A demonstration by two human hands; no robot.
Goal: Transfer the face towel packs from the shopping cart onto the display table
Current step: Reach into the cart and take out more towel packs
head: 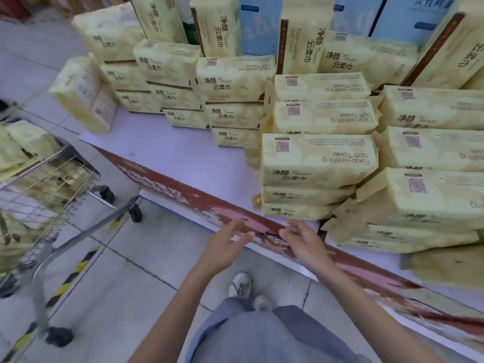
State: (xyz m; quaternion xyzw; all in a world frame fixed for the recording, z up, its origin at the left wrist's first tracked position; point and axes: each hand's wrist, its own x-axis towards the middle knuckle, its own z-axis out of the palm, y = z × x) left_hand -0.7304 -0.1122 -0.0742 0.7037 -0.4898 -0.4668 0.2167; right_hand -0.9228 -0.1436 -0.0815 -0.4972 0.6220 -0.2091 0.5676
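Both hands, left hand [225, 247] and right hand [305, 243], hover empty with fingers loosely spread near the tabletop [183, 155] edge, just before stacked face towel packs [318, 161], shopping cart [47, 195] at left.

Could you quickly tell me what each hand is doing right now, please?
Left hand: open, holding nothing.
Right hand: open, holding nothing.

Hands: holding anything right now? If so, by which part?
Nothing held. Left hand and right hand are both open and empty, in front of the display table edge.
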